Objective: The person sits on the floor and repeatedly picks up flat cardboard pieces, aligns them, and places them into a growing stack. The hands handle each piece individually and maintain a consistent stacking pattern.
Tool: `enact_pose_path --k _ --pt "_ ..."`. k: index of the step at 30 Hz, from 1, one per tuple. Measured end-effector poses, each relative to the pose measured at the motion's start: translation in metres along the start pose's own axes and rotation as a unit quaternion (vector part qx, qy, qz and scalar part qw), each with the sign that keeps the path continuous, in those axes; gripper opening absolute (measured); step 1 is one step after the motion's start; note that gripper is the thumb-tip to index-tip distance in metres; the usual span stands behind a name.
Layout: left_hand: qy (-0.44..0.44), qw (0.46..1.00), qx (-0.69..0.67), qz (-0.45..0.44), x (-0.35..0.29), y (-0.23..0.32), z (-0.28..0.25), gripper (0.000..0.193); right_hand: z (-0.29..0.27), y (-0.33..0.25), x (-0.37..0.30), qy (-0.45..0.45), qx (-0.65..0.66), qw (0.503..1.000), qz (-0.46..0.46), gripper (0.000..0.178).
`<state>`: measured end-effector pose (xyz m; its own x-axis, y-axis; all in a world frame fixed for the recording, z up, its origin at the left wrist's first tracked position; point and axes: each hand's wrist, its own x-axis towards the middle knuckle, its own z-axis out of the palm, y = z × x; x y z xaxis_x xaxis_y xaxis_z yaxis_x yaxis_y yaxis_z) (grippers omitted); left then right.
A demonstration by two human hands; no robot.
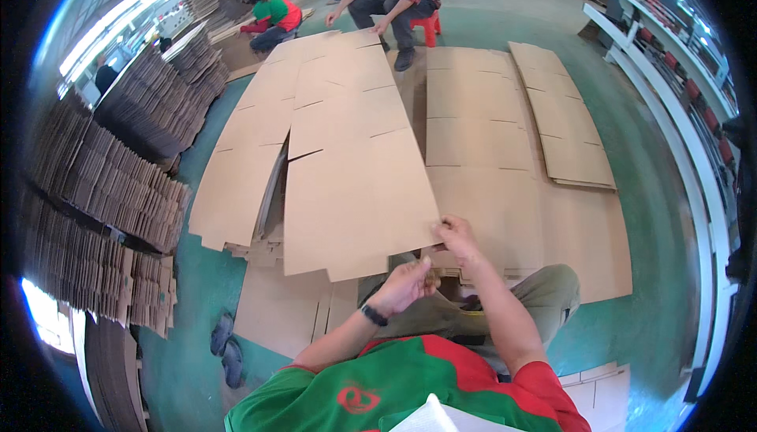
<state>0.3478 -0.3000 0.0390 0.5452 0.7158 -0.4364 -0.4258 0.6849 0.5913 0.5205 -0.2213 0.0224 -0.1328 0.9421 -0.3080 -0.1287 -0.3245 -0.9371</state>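
A long, slotted cardboard sheet [355, 188] stretches from my lap toward a seated person across from me. My right hand [456, 238] pinches its near right corner, thumb on top. My left hand [404, 285], with a dark band on the wrist, is curled closed just below the near edge, apart from the sheet. What its fingers hold, if anything, I cannot make out. The seated person's hand [377, 30] is at the far end of the sheet. Beside it on the left lies another slotted cardboard sheet [236, 148], on top of a pile.
At right, a narrow folded cardboard stack [572, 128] rests on wide cardboard sheets [481, 148]. Tall cardboard stacks [102, 172] line the left. Dark slippers [227, 349] lie on the green floor. A white metal frame [670, 117] runs along the right. Another person [276, 18] crouches at the back.
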Motion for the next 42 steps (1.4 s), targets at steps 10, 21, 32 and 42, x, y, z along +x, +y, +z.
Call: enact_pose_path --k 10,21,32,42 --pt "0.343 0.803 0.424 0.239 0.000 0.026 -0.089 0.052 -0.205 -0.017 -0.051 0.158 -0.017 0.987 0.038 0.029" --pt "0.209 0.931 0.295 0.055 0.094 -0.047 -0.101 0.024 -0.276 0.018 -0.072 0.295 0.002 0.954 0.055 0.030" --pt "0.285 0.884 0.368 0.050 0.131 -0.057 -0.124 0.040 -0.280 0.043 -0.040 0.265 -0.540 0.779 0.176 0.035" --pt "0.283 0.880 0.378 0.040 0.129 -0.055 -0.117 0.035 -0.279 0.051 -0.035 0.241 -0.561 0.755 0.239 0.032"
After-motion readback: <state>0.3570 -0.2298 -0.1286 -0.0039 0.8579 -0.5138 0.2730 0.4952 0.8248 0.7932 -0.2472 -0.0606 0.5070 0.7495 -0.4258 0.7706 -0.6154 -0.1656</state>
